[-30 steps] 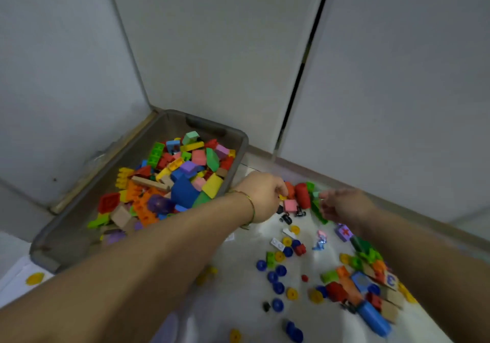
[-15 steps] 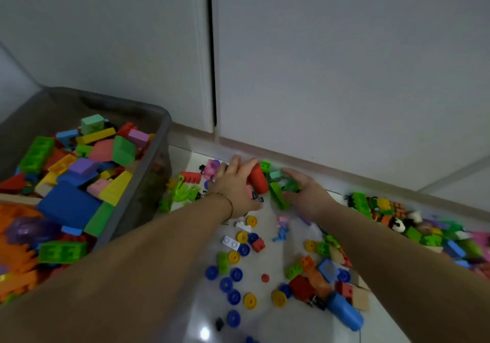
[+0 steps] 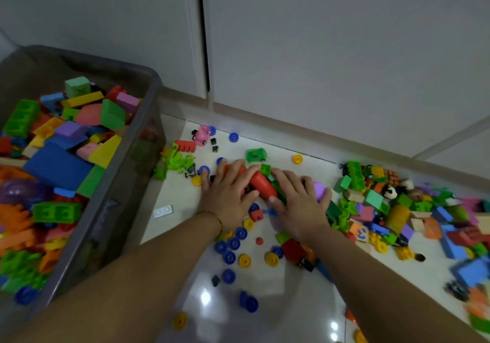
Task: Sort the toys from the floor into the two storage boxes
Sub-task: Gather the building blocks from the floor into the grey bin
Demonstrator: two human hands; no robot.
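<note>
1. Storage box [image 3: 124, 189]: at the left, already heaped.
2. Toys [image 3: 371, 199]: strewn over the floor [image 3: 278, 295] to its right.
3. Left hand [image 3: 228, 194] and right hand [image 3: 299, 205]: fingers spread flat, gripping nothing, flanking the red cylinder [image 3: 262, 183]. This looks like the gathering step; next they need to cup together and lift boxward.

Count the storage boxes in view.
1. The grey translucent plastic storage box sits at the left, heaped with colourful plastic building blocks. No second box shows; it may lie outside the frame.
</note>
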